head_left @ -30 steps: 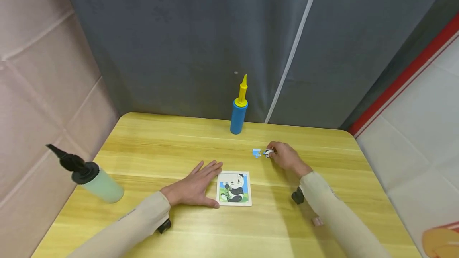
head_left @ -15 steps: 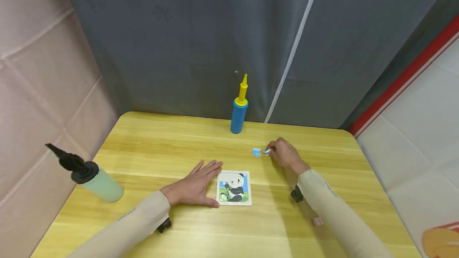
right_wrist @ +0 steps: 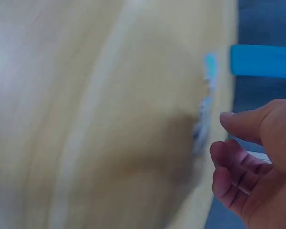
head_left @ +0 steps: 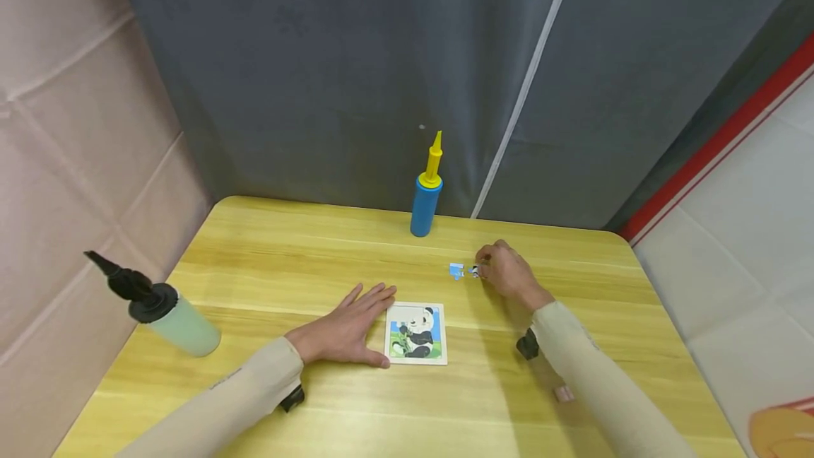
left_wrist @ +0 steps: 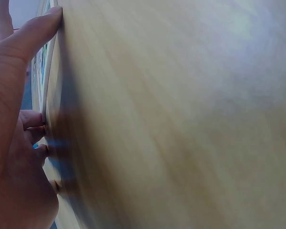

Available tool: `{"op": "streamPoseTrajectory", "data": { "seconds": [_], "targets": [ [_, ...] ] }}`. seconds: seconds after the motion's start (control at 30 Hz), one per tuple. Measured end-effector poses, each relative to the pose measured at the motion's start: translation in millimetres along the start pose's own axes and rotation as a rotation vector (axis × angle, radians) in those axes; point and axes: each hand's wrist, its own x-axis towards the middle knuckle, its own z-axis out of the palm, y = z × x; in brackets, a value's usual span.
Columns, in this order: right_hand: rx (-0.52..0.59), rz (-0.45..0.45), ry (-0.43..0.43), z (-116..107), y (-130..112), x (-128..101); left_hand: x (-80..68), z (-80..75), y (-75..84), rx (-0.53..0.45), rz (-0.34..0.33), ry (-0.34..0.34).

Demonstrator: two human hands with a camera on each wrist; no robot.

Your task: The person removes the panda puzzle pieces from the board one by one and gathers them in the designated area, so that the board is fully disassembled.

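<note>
A square wooden panda jigsaw puzzle (head_left: 416, 334) lies flat on the table. My left hand (head_left: 343, 334) rests at its left edge, thumb and fingers spread and touching the frame (left_wrist: 48, 71). Beyond the puzzle lie a blue-and-white puzzle piece (head_left: 456, 271) and, close to its right, a black-and-white puzzle piece (head_left: 474, 271) with some blue. Over this second piece is my right hand (head_left: 509, 274), whose fingers partly hide it in the head view. From the right wrist, the thumb (right_wrist: 240, 125) and loosely bent fingers stand apart, and the blurred piece lies on the table beside them.
A blue hand pump (head_left: 425, 207) with a yellow nozzle stands upright at the table's back edge. At the left is a pale green pump bottle (head_left: 184, 327) with a black top. A small pinkish block (head_left: 563, 394) lies beside the right forearm. A grey curtain (head_left: 356, 90) hangs behind.
The right fingers have shifted slightly over the black-and-white piece, and less of it shows now. My left hand and the panda puzzle stay in place.
</note>
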Motion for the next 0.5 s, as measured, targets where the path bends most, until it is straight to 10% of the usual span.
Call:
{"op": "streamPoseTrajectory", "data": {
  "seconds": [0.5],
  "targets": [
    [0.029,-0.174,-0.064,-1.2,-57.7,-36.5,0.4,-2.1,1.7,-0.017,-0.006,-0.004]
  ]
}}
